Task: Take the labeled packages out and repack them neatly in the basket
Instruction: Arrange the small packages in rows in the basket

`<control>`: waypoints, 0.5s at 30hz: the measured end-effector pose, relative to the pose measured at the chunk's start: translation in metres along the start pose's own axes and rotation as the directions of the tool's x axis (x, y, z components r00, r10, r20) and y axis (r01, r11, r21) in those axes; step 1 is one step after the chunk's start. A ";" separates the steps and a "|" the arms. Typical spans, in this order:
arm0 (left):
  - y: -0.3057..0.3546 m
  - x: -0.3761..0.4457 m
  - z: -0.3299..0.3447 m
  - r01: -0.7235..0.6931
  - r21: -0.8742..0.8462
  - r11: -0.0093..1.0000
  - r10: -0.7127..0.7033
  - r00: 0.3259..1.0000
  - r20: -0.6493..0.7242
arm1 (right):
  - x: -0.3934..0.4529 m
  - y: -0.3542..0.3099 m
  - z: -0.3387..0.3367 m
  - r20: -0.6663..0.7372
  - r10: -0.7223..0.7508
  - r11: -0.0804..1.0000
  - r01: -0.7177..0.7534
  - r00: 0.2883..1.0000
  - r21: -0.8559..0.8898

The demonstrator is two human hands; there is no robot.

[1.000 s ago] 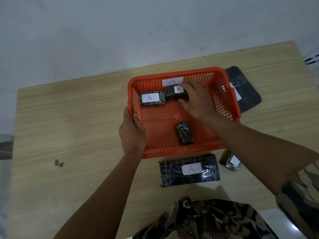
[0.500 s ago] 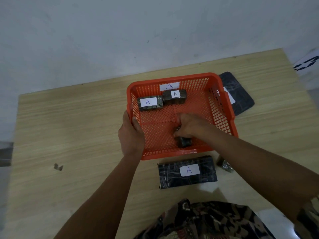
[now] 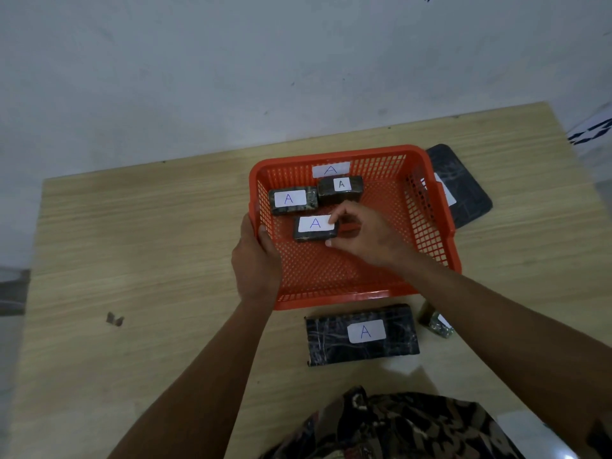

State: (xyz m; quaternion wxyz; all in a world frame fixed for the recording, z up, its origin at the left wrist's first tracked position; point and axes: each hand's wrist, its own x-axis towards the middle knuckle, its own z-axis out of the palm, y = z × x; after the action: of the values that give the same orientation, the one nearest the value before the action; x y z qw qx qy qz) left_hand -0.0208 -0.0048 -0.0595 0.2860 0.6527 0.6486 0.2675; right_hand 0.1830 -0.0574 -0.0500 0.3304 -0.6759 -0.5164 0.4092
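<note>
An orange mesh basket (image 3: 430,223) sits on the wooden table, with a white "A" label on its far wall. Inside lie two small dark packages labelled "A": one at the far left (image 3: 291,200), one beside it at the back (image 3: 339,190). My right hand (image 3: 367,235) grips a third small labelled package (image 3: 313,228) just in front of them, label up. My left hand (image 3: 256,260) clasps the basket's left rim. A long dark package labelled "A" (image 3: 362,334) lies on the table in front of the basket.
A small package (image 3: 435,324) lies on the table by my right forearm. A flat dark package (image 3: 458,185) lies behind the basket's right side. A small dark scrap (image 3: 115,319) sits on the table's left part. A wall bounds the table's far edge.
My right hand left the back package, took the small package from the basket's front, turned it label up and carried it to the left behind the two others. My left hand stayed on the rim.
</note>
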 end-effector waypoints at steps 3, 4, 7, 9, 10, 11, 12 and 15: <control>0.001 0.000 0.000 0.008 -0.002 1.000 -0.008 1.000 0.003 | -0.001 0.007 0.004 -0.039 -0.023 0.999 0.021 0.999 -0.041; 0.001 0.000 0.000 0.011 -0.001 1.000 -0.011 1.000 0.004 | -0.001 0.010 0.006 -0.047 -0.035 0.998 0.033 0.998 -0.059; 0.001 0.000 0.000 0.017 -0.001 1.000 -0.016 1.000 0.005 | 0.004 0.015 0.011 -0.029 -0.084 0.986 0.079 0.996 -0.149; 0.001 0.000 0.000 0.002 -0.003 1.000 -0.002 1.000 0.002 | 0.011 0.017 0.017 0.012 -0.099 0.973 0.100 0.995 -0.208; 0.002 0.000 0.000 -0.003 -0.002 1.000 0.003 1.000 0.001 | 0.015 0.016 0.021 0.037 -0.110 0.964 0.116 0.993 -0.241; 0.002 0.000 0.000 -0.004 0.001 1.000 0.004 1.000 -0.002 | 0.019 0.016 0.024 0.060 -0.120 0.951 0.132 0.991 -0.279; 0.002 0.000 0.000 -0.003 0.006 1.000 0.003 1.000 -0.004 | 0.022 0.017 0.028 0.081 -0.125 0.938 0.144 0.989 -0.315; 0.002 0.001 0.000 -0.005 0.005 1.000 0.005 1.000 -0.008 | 0.029 0.017 0.036 0.094 -0.137 0.898 0.163 0.986 -0.408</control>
State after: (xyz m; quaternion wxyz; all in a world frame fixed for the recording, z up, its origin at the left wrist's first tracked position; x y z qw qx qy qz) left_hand -0.0191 -0.0042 -0.0581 0.2813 0.6538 0.6488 0.2691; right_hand 0.1622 -0.0326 -0.0873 0.1936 -0.6756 -0.6520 0.2845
